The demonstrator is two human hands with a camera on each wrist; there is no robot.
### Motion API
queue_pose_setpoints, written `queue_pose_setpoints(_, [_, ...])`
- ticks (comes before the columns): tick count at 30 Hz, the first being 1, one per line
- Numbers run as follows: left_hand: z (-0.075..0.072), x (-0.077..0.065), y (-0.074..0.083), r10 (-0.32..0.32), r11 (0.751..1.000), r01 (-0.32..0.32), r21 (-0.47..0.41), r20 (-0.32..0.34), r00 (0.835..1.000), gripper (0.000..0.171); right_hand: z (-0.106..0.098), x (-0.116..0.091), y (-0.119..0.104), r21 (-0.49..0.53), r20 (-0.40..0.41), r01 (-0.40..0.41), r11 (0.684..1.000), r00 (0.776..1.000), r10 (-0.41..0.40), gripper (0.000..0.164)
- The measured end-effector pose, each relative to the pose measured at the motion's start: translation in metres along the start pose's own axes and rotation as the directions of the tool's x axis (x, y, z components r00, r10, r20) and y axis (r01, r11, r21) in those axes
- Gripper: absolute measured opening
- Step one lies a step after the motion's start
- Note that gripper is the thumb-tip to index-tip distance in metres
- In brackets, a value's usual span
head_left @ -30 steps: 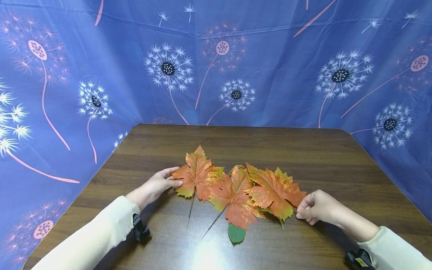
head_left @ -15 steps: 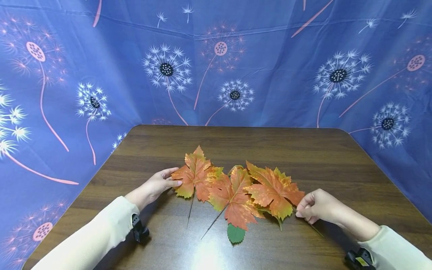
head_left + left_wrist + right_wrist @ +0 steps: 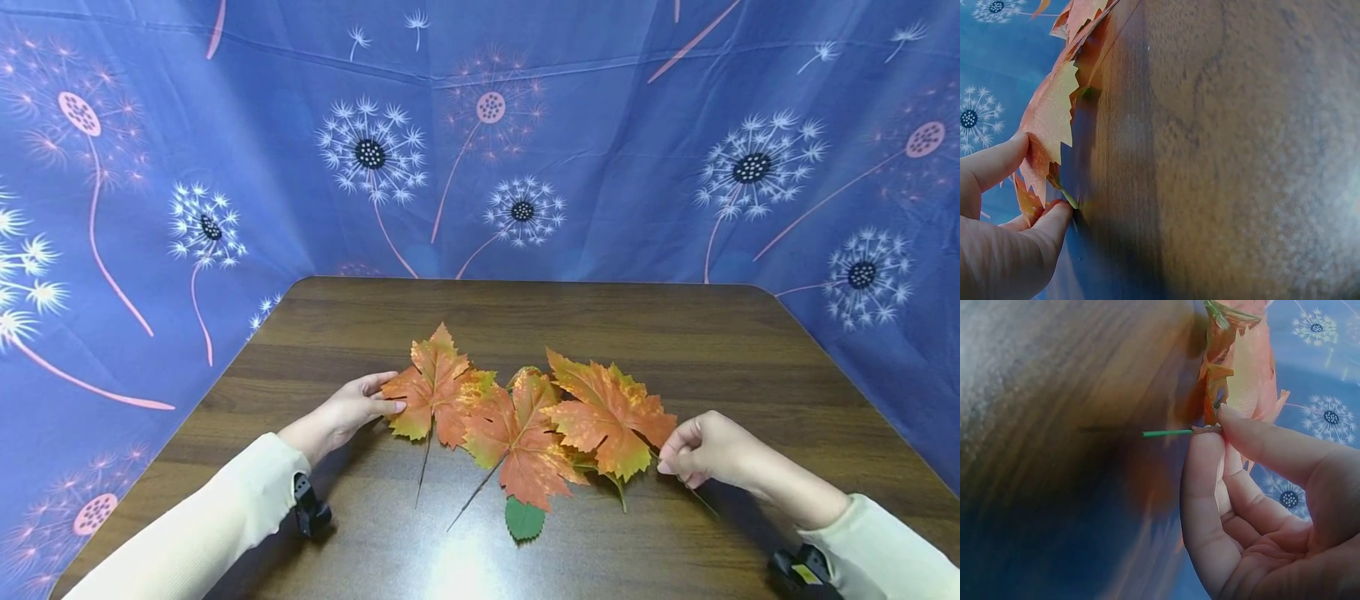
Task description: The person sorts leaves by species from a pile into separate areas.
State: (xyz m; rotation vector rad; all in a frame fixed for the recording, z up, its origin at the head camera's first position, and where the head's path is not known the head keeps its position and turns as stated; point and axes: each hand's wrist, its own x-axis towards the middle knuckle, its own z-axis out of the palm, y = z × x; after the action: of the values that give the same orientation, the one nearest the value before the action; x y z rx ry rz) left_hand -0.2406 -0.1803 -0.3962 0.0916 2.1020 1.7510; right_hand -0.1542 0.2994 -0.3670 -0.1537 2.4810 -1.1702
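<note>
Three orange-and-yellow artificial maple leaves lie in a row on the table in the head view. At the left leaf [image 3: 433, 383], my left hand [image 3: 348, 415] holds its outer edge, thumb on the face and fingers lower down, as the left wrist view shows. My right hand [image 3: 708, 450] pinches the thin stem [image 3: 1169, 433] of the right leaf [image 3: 611, 417] between thumb and forefinger. That stem's green end pokes out past the fingertips in the right wrist view. Between them rests the middle leaf [image 3: 517, 437], its dark stem [image 3: 477, 493] pointing toward me.
A green leaf [image 3: 524, 519] peeks out from under the middle leaf, and a green stem [image 3: 621, 493] from under the right one. The brown wood-grain table [image 3: 360, 317] meets a blue dandelion-print cloth [image 3: 615, 167] behind. Each wrist wears a black camera [image 3: 311, 507].
My right hand has raised the right leaf slightly and shifted it a little away from me by its stem. The left hand and the other leaves stay where they were.
</note>
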Motion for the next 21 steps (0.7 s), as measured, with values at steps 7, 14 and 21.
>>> queue_pose_setpoints(7, [-0.001,0.002,-0.001,0.001,1.000,-0.001,0.007,-0.002,1.000,0.069,-0.003,0.001,-0.003,0.001,-0.011,-0.005,1.000,1.000,0.005,0.012])
queue_pose_setpoints(14, [-0.002,0.003,-0.002,0.006,1.000,-0.006,0.029,-0.001,1.000,0.069,-0.007,0.001,-0.006,0.021,-0.016,-0.004,1.000,1.000,0.005,0.012])
queue_pose_setpoints(21, [-0.002,0.002,-0.001,-0.004,1.000,0.004,0.023,0.005,1.000,0.069,-0.012,0.002,-0.013,0.010,-0.035,-0.007,1.000,0.999,0.007,0.017])
